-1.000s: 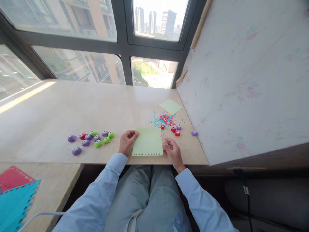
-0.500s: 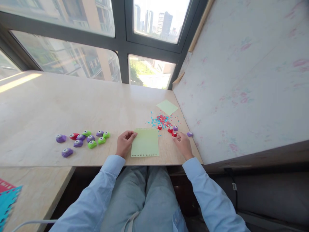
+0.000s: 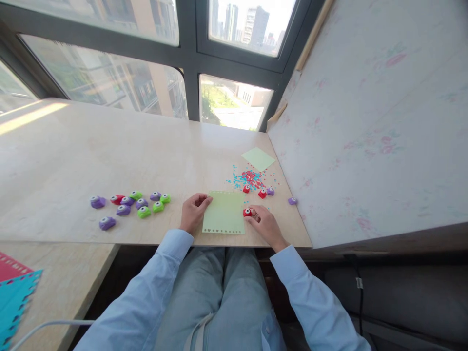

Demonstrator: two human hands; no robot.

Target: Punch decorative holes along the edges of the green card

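Your left hand [image 3: 193, 213] pins green sheet [image 3: 224, 213] | your right hand [image 3: 263, 224] grips red punch [image 3: 247, 212] at sheet's right edge | counter [image 3: 109, 156].

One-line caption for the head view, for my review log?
Left hand steadies a green paper sheet on the table; right hand brings a red punch to its edge.

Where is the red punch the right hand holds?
Head view: the red punch sits at the green sheet's right edge, pinched by the right hand.
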